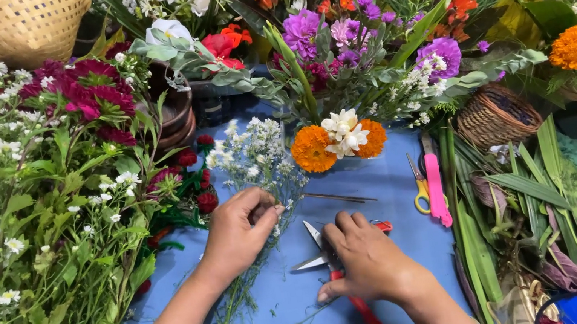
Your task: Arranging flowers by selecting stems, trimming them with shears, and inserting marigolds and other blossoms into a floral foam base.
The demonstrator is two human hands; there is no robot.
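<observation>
1. Left hand (pixel 235 235) pinches a white-flower sprig (pixel 254 163), stems running from 12 to 6 o'clock.
2. Right hand (pixel 368 260) grips red-handled shears (pixel 336 273), blades seemingly parted, pointing toward 10 o'clock at the stems.

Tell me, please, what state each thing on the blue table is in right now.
left hand: closed around the white flower sprig.
white flower sprig: held, its stem trailing over the blue table.
right hand: gripping the red-handled shears.
red-handled shears: blades open, lying on the table.
yellow and pink scissors: shut, lying flat, untouched.
small wicker basket: tipped on its side.
</observation>
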